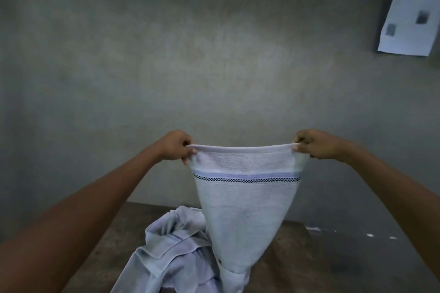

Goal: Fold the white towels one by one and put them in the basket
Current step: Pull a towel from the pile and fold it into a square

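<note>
The person stands at a dark wooden table (297,259) and holds one white towel (245,202) up in the air above it, arms stretched out in front. The left hand (177,147) pinches the towel's upper left corner, fingers curled tight around the hem. The right hand (314,145) pinches the upper right corner the same way, thumb and fingers clamped on the cloth. Between the two hands the top edge is pulled nearly straight, sagging only a little. A pale blue band with a dark checked line runs across the towel just below that edge. From there the cloth narrows downward, and its bottom end reaches the table. To the left of the hanging towel, a crumpled heap of white towels (171,254) lies on the table, touching the held one near its lower end. Behind the table rises a grey wall (166,54), with a sheet of paper (412,12) stuck high up on it, right of the towel.
</note>
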`<action>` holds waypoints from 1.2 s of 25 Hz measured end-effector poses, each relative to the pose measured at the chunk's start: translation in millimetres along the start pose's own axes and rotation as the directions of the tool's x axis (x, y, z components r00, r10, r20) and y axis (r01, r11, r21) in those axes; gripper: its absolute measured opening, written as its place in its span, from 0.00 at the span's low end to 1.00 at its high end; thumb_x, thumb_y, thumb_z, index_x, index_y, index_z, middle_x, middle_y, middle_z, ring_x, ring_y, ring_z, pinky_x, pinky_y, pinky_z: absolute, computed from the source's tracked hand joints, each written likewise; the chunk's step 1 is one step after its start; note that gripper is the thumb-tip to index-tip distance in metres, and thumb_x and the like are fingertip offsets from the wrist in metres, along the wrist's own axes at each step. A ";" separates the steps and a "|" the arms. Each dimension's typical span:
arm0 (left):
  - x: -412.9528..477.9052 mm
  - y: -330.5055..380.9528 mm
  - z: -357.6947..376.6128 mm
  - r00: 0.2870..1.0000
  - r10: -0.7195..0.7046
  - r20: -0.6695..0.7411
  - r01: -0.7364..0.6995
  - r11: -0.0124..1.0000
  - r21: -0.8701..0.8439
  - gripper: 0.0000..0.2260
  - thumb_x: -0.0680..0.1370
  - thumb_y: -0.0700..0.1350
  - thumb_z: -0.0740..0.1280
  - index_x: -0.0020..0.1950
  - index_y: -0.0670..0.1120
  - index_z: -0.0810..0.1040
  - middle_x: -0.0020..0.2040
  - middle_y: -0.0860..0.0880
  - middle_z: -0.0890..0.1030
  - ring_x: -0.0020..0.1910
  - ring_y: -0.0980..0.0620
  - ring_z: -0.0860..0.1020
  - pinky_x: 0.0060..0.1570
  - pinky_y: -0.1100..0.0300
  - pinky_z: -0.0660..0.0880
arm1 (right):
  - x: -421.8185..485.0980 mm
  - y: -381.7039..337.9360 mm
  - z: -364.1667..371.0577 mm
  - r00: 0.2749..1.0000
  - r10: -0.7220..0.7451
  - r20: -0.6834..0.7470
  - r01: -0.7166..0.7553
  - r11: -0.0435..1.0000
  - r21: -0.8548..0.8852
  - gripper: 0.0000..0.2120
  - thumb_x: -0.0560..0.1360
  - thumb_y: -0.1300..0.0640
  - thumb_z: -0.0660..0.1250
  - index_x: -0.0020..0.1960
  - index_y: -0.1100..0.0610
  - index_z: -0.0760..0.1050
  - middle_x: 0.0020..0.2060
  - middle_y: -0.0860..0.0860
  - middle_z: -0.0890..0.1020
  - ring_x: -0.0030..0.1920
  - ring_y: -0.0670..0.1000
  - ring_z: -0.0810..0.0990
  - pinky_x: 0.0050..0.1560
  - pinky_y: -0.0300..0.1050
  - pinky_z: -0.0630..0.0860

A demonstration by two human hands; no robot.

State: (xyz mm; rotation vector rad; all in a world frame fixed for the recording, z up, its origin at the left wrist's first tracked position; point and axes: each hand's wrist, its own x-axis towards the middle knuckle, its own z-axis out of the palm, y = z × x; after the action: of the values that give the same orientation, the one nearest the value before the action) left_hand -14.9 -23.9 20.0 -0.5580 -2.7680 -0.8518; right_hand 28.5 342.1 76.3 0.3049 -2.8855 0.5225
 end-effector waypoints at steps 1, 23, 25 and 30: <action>0.6 4.3 -8.5 0.994 -0.052 0.096 0.062 0.992 -0.113 0.07 0.77 0.40 0.66 0.39 0.41 0.79 0.28 0.50 0.82 0.27 0.61 0.79 0.28 0.70 0.72 | -2.6 -0.2 -7.5 0.997 0.030 0.075 -0.036 0.997 0.074 0.04 0.77 0.63 0.63 0.43 0.59 0.74 0.34 0.54 0.75 0.32 0.50 0.72 0.29 0.40 0.67; -13.7 73.2 -135.1 0.997 -0.075 0.000 0.064 0.846 -0.530 0.04 0.78 0.39 0.64 0.43 0.40 0.75 0.31 0.45 0.83 0.30 0.57 0.82 0.30 0.68 0.78 | -22.3 -32.5 -102.0 0.999 -0.015 0.053 -0.013 0.870 0.493 0.07 0.78 0.64 0.60 0.42 0.61 0.74 0.27 0.53 0.73 0.25 0.47 0.69 0.25 0.36 0.69; -25.3 67.3 -143.2 0.982 -0.116 0.150 0.178 0.837 -0.518 0.04 0.77 0.38 0.63 0.43 0.40 0.75 0.29 0.46 0.82 0.28 0.58 0.81 0.28 0.68 0.77 | -31.0 -31.6 -107.1 0.981 -0.052 0.189 -0.058 0.845 0.532 0.09 0.78 0.65 0.58 0.41 0.61 0.73 0.24 0.51 0.69 0.23 0.46 0.65 0.24 0.36 0.65; -4.4 53.7 -128.0 0.985 -0.138 0.102 0.171 0.818 -0.550 0.03 0.77 0.37 0.64 0.45 0.38 0.75 0.38 0.42 0.85 0.38 0.53 0.84 0.38 0.64 0.81 | -8.7 -31.3 -87.5 0.996 0.051 0.068 -0.083 0.779 0.621 0.04 0.77 0.66 0.61 0.44 0.62 0.73 0.36 0.61 0.81 0.35 0.51 0.84 0.36 0.40 0.82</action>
State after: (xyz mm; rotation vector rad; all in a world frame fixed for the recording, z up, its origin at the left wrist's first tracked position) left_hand 20.0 -57.6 150.1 -0.4434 -2.6131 -1.7367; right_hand 57.4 346.7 164.9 0.3043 -2.6745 1.5105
